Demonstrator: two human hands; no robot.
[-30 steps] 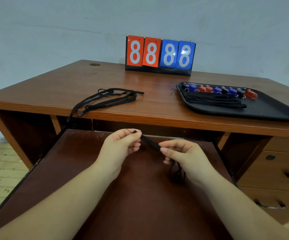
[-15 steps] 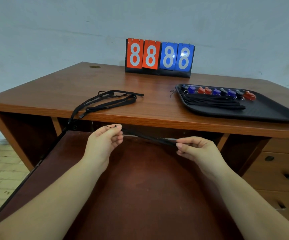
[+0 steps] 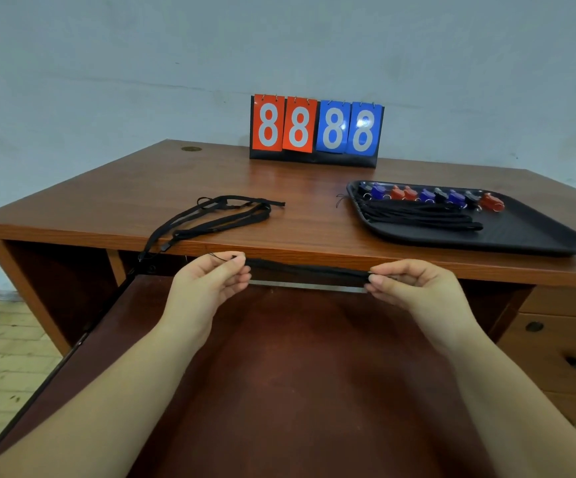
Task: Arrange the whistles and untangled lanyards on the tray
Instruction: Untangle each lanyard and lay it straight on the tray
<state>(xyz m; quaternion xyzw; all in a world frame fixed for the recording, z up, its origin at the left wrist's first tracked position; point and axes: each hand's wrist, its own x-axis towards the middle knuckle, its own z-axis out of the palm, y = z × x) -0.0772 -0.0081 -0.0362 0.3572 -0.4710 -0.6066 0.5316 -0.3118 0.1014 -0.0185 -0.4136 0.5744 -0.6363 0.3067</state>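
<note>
A black lanyard (image 3: 309, 270) is stretched level between my hands, just below the desk's front edge. My left hand (image 3: 207, 284) pinches its left end, where a thin cord loop sticks out. My right hand (image 3: 414, 286) pinches its right end. On the black tray (image 3: 534, 232) at the right of the desk lie several blue, red and black whistles (image 3: 428, 195) in a row, with straightened black lanyards (image 3: 421, 217) in front of them. More tangled black lanyards (image 3: 224, 215) lie on the desk at the left, one end hanging over the edge.
A flip scoreboard (image 3: 315, 131) reading 8888 stands at the back of the wooden desk (image 3: 300, 194). A pulled-out dark keyboard shelf (image 3: 279, 374) lies under my arms. Desk drawers (image 3: 562, 343) are at the right.
My hands have moved apart and up toward the desk edge, pulling the lanyard out from a short bunched piece to a straight level line.
</note>
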